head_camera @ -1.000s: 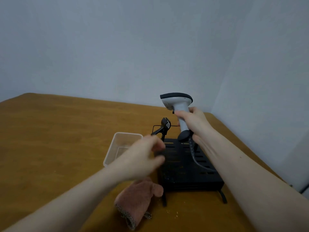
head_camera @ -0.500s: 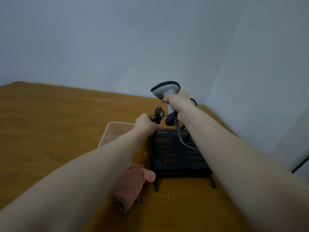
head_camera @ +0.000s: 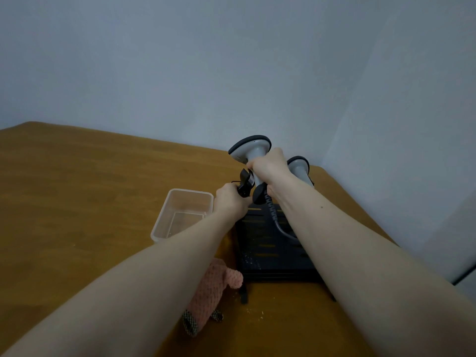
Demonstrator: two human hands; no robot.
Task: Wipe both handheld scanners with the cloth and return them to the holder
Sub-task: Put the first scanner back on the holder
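Starting at the left, the clear plastic tub (head_camera: 180, 215) is sitting on the bench (head_camera: 77, 202), and nearer me the pink cloth (head_camera: 211, 287) is lying crumpled just beside the black holder (head_camera: 270, 253), so wiping looks finished to my eye. My left hand (head_camera: 230, 202) is curling its fingers around the holder's black clip (head_camera: 246, 182), steadying it. My right hand (head_camera: 269, 168) is wrapping tightly round the grip of the grey scanner (head_camera: 251, 148), holding it upright just above the holder. The second scanner (head_camera: 298, 167) is already standing behind it, at the back. I'm judging the risks now: the coiled cable (head_camera: 275, 220) is trailing under my forearm and could snag. The clip could slip and pinch my left fingers. The scanners are standing close together, so I could knock the seated one over.
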